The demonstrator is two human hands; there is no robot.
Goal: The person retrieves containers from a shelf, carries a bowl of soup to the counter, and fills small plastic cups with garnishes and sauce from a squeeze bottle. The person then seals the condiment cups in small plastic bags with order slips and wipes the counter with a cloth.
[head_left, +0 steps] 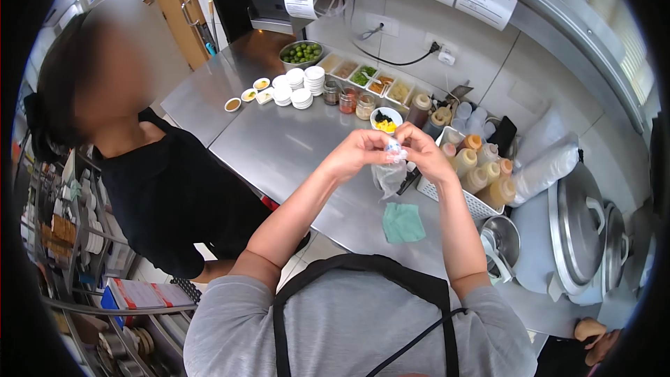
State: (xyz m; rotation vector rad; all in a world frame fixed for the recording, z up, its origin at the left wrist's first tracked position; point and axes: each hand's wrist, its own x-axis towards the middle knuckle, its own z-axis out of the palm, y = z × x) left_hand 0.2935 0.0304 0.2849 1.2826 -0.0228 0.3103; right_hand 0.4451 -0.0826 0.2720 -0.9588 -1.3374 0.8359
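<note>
A clear plastic bag (388,178) hangs from my two hands above the steel counter (307,146). My left hand (359,150) pinches its gathered top from the left, and my right hand (422,151) pinches it from the right, with the fingertips almost touching. Between them shows a small white and blue bit whose nature I cannot make out. Just beyond the fingers sits a white bowl (386,119) with yellow and black pieces in it. Below the bag, on the counter, lies a green cloth (403,223).
A basket (457,200) of sauce bottles stands to the right, near large lidded pots (581,209) and a metal bowl (504,234). White dishes (301,98), jars and limes (302,52) line the back. A person (167,181) stands at left; another person's hand (590,329) shows lower right.
</note>
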